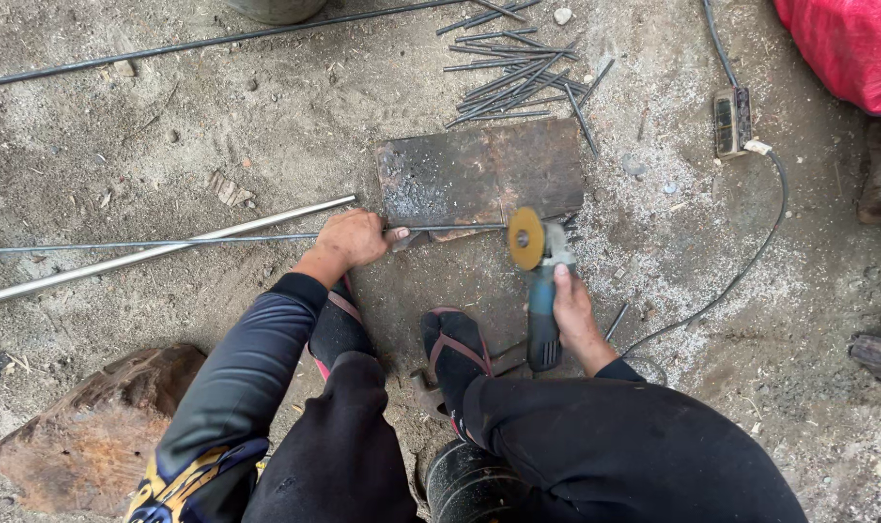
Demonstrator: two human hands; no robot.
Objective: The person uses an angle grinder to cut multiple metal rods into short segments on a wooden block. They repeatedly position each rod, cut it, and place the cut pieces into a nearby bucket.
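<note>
At the far left of the frame, a brown rock (92, 436) sits on the dirt floor (266, 126), lower left corner. A pale metal tube (159, 250) runs from the left edge up toward centre, and a thin steel rod (150, 243) crosses it, lying nearly level.

Your left hand (351, 239), centre frame, is closed in a fist around that rod, pinning it at the left edge of the rusty steel plate (479, 174). The rod carries on rightward across the plate's lower edge to the yellow cutting disc (526, 238).

Your sandalled feet (455, 349) rest below the plate, centre bottom.

Your right hand (572, 312), right of centre, is wrapped around the body of the angle grinder (543, 300), thumb on top; the disc meets the rod at the plate's lower right corner.

Above the plate, top centre, lies a heap of cut rod pieces (518, 77). A black cable (750, 261) curves through the right side to a plug block (732, 120). A red sack (847, 44) fills the upper right corner.
</note>
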